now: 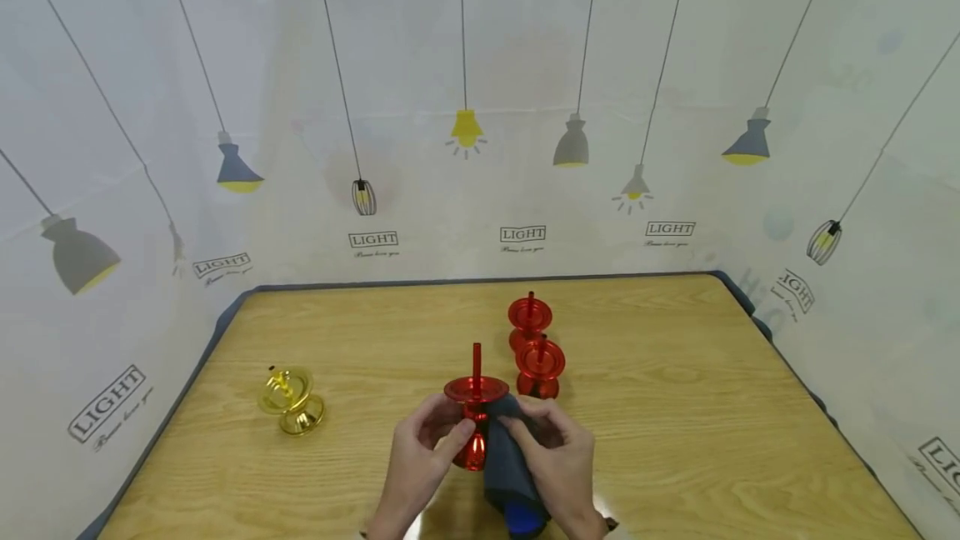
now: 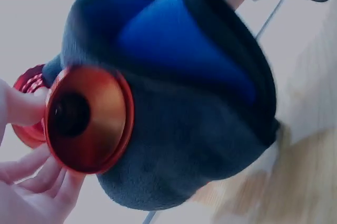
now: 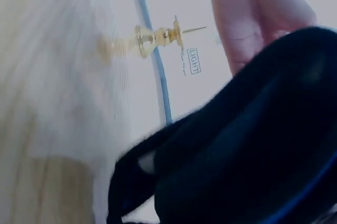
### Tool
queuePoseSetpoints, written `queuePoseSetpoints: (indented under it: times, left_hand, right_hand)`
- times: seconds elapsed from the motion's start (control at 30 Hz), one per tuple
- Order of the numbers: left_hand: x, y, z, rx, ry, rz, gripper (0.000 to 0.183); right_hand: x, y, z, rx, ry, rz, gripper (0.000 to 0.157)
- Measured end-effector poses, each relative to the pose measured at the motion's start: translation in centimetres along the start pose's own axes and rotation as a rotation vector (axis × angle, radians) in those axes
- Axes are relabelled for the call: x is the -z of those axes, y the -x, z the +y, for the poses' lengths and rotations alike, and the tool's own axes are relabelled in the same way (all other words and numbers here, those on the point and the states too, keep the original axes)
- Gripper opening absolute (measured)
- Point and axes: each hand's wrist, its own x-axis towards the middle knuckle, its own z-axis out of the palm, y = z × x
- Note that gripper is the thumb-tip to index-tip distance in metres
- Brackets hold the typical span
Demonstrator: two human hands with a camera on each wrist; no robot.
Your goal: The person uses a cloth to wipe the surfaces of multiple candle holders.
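Note:
My left hand (image 1: 422,455) grips a red shiny candle holder (image 1: 474,388) by its stem, the dish and upright rod on top. In the left wrist view its hollow round base (image 2: 108,119) faces the camera. Folded in my right hand (image 1: 561,458) is a dark grey cloth (image 1: 508,467) with a bright blue inner side. Thumb and fingers pinch that cloth against the candle holder's right side. The cloth (image 3: 253,134) fills much of the right wrist view and hides the candle holder there.
Just beyond the hands, two more red candle holders stand close together, the nearer one (image 1: 540,361) in front of the farther one (image 1: 529,317). A gold candle holder (image 1: 302,415) is on the left of the wooden table (image 1: 675,407). Lamp-printed fabric walls (image 1: 420,165) surround the table.

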Motion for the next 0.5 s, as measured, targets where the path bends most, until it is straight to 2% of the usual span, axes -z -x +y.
queuePoseSetpoints:
  times: [0.1,0.23,0.33,0.5]
  left_hand:
    - [-0.57,0.06,0.33,0.017,-0.024,0.075,0.024]
    - [-0.82,-0.03,0.36,0.029,-0.052,0.108,0.028]
    - [-0.62,-0.21,0.07,0.034,-0.011,0.096,0.025]
    - [-0.05,-0.35,-0.41,0.051,0.052,0.02,0.019]
  right_hand:
    - [-0.24,-0.16,-0.15,0.077,0.073,-0.002,0.024]
    - [-0.36,-0.13,-0.35,0.109,0.132,-0.029,0.026]
    - [-0.24,-0.05,-0.31,0.08,0.099,-0.044,0.025]
    - [0.13,-0.03,0.08,0.0,0.006,-0.047,0.022]
